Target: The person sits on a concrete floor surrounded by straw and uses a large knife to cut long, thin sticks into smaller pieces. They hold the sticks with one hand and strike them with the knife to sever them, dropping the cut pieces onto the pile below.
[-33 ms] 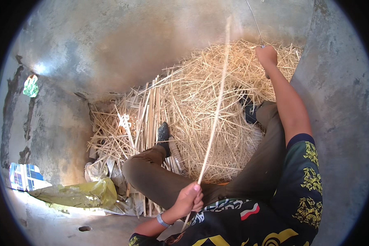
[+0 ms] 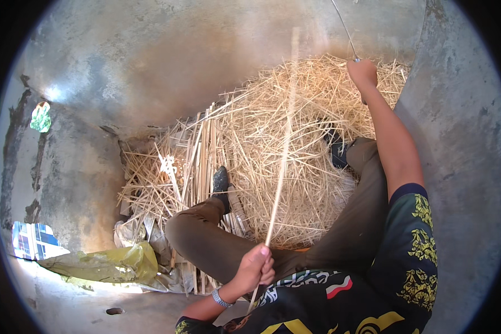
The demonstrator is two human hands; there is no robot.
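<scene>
My left hand is closed round a long, pale bamboo strip near its lower end, in front of my shirt. The strip rises across the middle of the view, its upper part smeared by motion. Away at the upper right, my right hand grips what looks like a long knife. Its thin grey blade, seen edge-on, points up and runs out of view; most of the handle is hidden in my fist. The two hands are far apart, and the blade does not touch the strip.
A heap of pale shavings lies between and beyond my legs. Split bamboo pieces and thin offcuts are piled at the left. Grey walls close in around me. A yellowish plastic sheet lies at the lower left.
The strip's upper end has swung to the left. My left hand has shifted very slightly left and up; my right hand and the knife are almost where they were.
</scene>
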